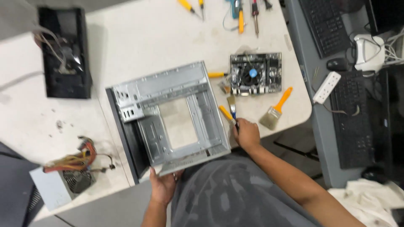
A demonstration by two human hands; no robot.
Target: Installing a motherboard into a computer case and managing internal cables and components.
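The bare grey sheet-metal computer case (172,113) lay open on the white table (143,33). The left hand (162,185) gripped its near edge; the right hand (246,133) was closed on a yellow-handled screwdriver (228,115). Judged stiff, light, sharp-edged; best held by the folded rims.

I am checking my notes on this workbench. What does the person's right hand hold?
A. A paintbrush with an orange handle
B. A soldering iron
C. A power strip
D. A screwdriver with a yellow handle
D: the right hand closes around a yellow-handled screwdriver beside the empty computer case, while the orange-handled paintbrush lies apart on the table.
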